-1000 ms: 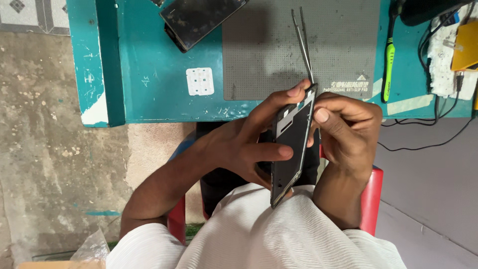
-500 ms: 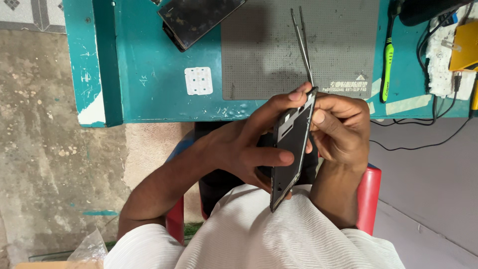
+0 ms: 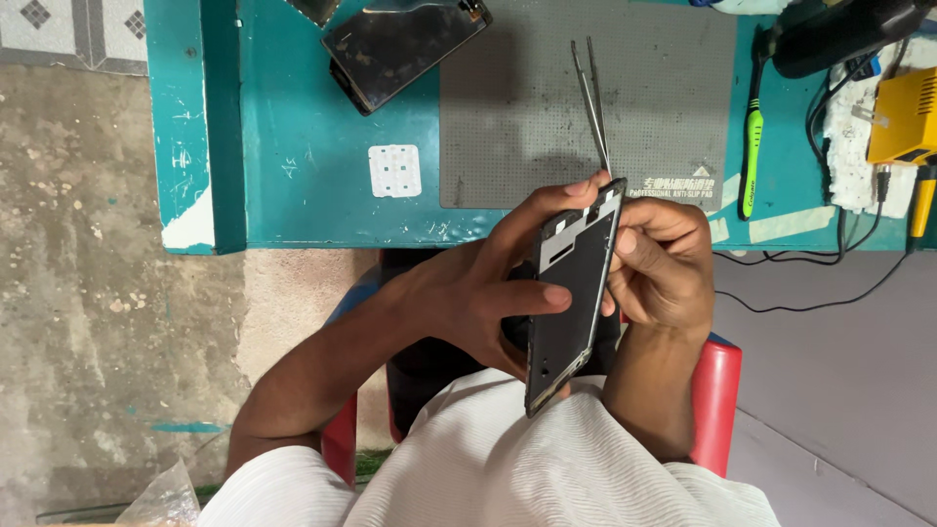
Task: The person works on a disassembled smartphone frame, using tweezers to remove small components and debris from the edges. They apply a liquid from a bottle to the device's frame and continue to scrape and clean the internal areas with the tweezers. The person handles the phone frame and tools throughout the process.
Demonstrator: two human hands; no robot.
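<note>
White ribbed short-sleeved shirt, bare forearms, bare hands (image 3: 508, 293)

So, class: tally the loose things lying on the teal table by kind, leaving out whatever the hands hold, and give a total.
Tweezers: 1
Dark phone screen: 1
Grey mat: 1
White sticker sheet: 1
Green-handled brush: 1
Yellow box: 1
Total: 6

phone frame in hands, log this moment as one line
left hand: grips phone frame | right hand: on frame edge | tweezers: on grey mat
</note>
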